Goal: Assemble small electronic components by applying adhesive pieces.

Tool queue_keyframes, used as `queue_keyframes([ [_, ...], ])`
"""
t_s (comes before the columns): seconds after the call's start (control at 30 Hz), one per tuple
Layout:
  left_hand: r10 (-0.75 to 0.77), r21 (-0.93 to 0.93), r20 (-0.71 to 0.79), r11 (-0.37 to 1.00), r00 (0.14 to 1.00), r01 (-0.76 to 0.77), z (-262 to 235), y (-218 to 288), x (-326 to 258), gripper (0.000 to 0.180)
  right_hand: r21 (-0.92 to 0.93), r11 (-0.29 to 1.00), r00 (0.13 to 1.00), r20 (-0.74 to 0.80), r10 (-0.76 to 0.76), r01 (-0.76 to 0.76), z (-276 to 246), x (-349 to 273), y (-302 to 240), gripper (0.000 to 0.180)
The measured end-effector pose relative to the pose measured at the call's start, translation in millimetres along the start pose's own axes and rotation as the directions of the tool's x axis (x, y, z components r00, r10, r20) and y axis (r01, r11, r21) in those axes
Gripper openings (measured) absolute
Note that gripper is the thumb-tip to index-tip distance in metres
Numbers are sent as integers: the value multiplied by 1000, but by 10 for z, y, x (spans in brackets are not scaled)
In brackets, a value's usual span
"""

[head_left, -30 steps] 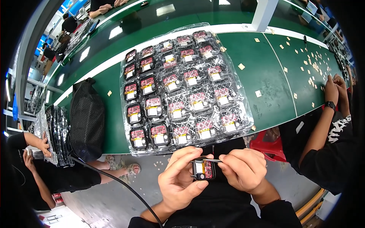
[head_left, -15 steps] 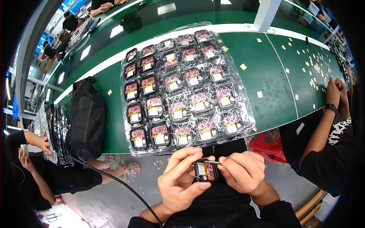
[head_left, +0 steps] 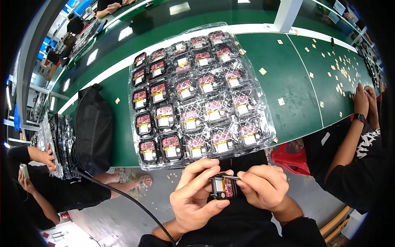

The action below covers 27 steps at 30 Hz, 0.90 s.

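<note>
Two bare hands meet on the wearer's side of the clear plastic tray (head_left: 270, 131), in front of its near edge. The left hand (head_left: 195, 197) is half curled: its fingers and its thumb hold between them a small black case (head_left: 224, 187), which has a pale block and red circuit parts inside. The right hand (head_left: 266, 187) is closed more tightly, with thumb and forefinger pinching a thin metal tool (head_left: 231, 177), and the other fingers folded behind. The tool lies across the upper part of the case; whether its tip presses on something there, I cannot tell.

The tray carries similar cases in five columns of five. It lies on the green bench (head_left: 292, 82), and its near edge comes about to the bench's front edge. The left hand's fingertips look near to this edge of the tray, but the gap cannot be judged well. To the left of the tray, beyond a strip of green surface, stands a black mesh bag (head_left: 94, 127); a black cable (head_left: 138, 206) curves from beside it toward the wearer. To the right of the tray there is wider room on the bench, with some small pale squares (head_left: 343, 74) spread mostly at the far right. A red stool (head_left: 288, 158) is beyond the tray's near right corner, and a co-worker's hands (head_left: 364, 95) are well apart on the right.
</note>
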<state>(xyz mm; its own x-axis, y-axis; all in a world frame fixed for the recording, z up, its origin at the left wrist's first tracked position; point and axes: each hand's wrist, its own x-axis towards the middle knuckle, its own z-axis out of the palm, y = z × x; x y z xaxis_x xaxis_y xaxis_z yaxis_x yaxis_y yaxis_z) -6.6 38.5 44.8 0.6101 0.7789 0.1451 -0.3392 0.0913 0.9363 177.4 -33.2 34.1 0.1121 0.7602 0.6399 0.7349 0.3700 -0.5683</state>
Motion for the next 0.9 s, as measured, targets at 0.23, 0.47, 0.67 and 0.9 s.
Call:
queue_keyframes([
  [0.23, 9, 20, 5, 1000, 1000, -9, 28, -10, 7, 62, -106, 993, 998, -28, -56, 53, 18, -36, 4, 25],
  [0.47, -12, 35, -10, 999, 1000, 13, 5, 22, -4, 62, -136, 983, 993, 25, -119, 121, -16, -17, 34, 23],
  [0.67, 132, 39, 65, 990, 989, -135, -142, 188, 14, 65, -54, 998, 999, -49, -16, 13, -159, 144, 89, 18],
  [0.9, 330, 305, -25, 901, 944, -307, -472, 595, 609, 58, 124, 917, 833, -385, 397, -380, -311, 305, 713, 11],
])
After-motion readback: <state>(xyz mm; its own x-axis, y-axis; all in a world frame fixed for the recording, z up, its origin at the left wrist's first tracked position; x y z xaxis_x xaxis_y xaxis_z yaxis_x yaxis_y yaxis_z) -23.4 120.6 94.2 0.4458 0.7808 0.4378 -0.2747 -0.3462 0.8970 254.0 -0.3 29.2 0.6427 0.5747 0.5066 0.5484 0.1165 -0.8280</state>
